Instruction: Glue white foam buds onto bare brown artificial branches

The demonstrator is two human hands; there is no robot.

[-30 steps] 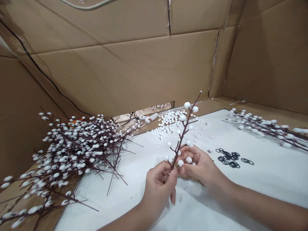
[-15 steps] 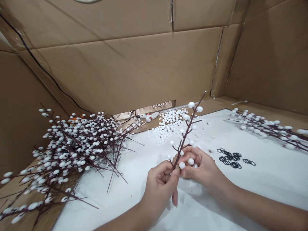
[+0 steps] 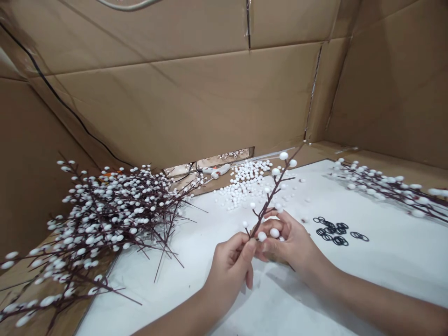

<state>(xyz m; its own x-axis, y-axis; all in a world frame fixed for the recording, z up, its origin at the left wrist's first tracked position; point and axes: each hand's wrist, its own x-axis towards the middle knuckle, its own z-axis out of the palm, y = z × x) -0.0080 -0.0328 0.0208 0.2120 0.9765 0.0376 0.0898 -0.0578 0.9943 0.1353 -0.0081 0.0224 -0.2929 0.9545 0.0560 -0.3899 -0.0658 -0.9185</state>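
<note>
A dark brown artificial berry branch point(image 3: 271, 198) slants up to the right over the white tabletop, several white berries on its short side twigs. Near its lower end, my left hand point(image 3: 233, 259) pinches the stem between thumb and forefinger. My right hand point(image 3: 292, 245) curls beside that lower part, its thumb and fingertips at a white berry point(image 3: 262, 236) close to the stem. More white berries point(image 3: 274, 233) lie in the right hand's curled fingers. Whether the pinched berry touches a twig, I cannot tell.
Left of my hands lies a large heap of berry branches point(image 3: 115, 210). Loose white berries point(image 3: 245, 182) are spread at the back, beside a white glue gun point(image 3: 217, 171). Black rings point(image 3: 332, 230) lie to the right, with more branches point(image 3: 385, 184) beyond. Cardboard walls point(image 3: 196, 102) enclose the table.
The branch has tilted slightly further to the right. My right hand's fingertips have moved in closer to the stem beside the left hand, which keeps its pinch.
</note>
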